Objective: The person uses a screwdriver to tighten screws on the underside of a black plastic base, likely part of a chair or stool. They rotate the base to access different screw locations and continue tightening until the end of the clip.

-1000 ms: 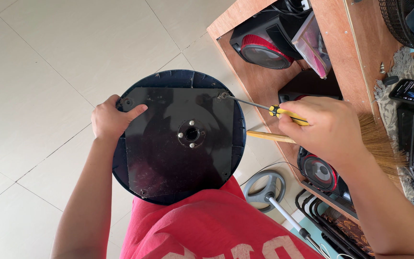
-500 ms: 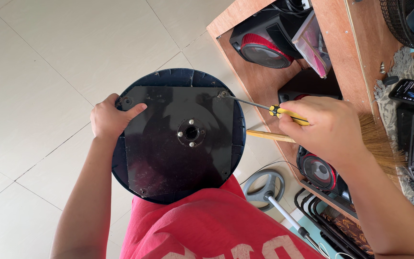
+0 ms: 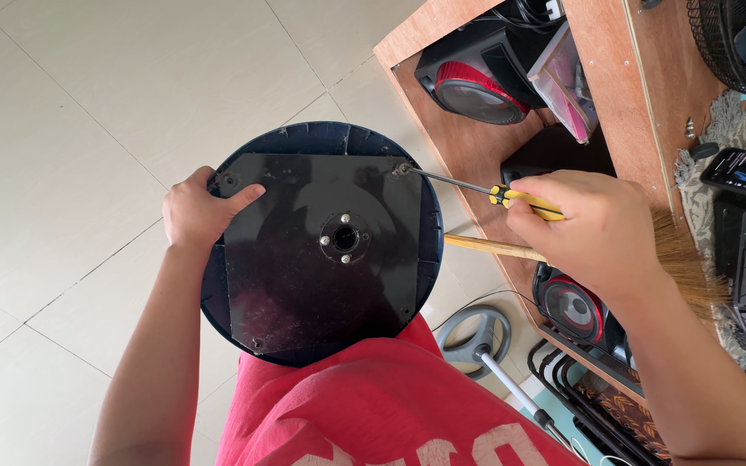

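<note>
- Pale floor tiles (image 3: 88, 129) fill the left side of the view.
- Left hand (image 3: 196, 211): grip clamped on the left rim of the round base, thumb lying on the black plate.
- Round dark-blue base (image 3: 321, 138), resting against the person's red shirt (image 3: 373, 406); black metal plate (image 3: 321, 250) on its face, hub hole at centre.
- Screwdriver (image 3: 477, 190), yellow-and-black handle; tip set on a screw (image 3: 403, 168) at the plate's upper right corner.
- Right hand (image 3: 593, 229): grip closed round the screwdriver handle.
- Broom (image 3: 511, 250) passes under the right hand.
- Wooden shelf (image 3: 615, 95) at the right, holding a black-and-red speaker (image 3: 477, 86).
</note>
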